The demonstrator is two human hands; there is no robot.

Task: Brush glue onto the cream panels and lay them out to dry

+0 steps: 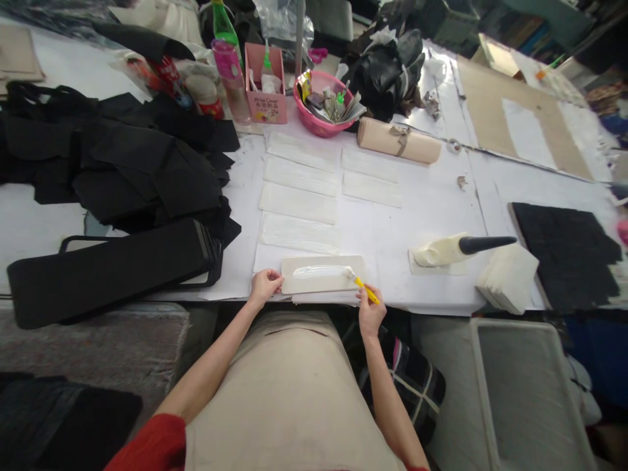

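Yellow brush in the right fingers, pale panel between the two hands

The right hand (371, 316) has its fingers closed around a yellow brush (367, 293), whose bristles meet the right end of a white wet streak (318, 271) on the pale panel (290, 282). The left hand (265, 284) has its fingers drawn narrow at the panel's left edge; whether they pinch it, I cannot tell. The panel lies flat, its long side running along the near edge of the white table (377, 239), so both wrists are out past that edge.

Beyond the fingers, pale strips (298, 203) lie in two columns, with narrow gaps between them. Left of the left fingers, a short bare gap ends at the stacked black panels (108, 271). Right of the right fingers, bare tabletop runs to the cream bottle (439, 251) with its dark nozzle, and the white stack (507, 278) sits farther right, near the table edge
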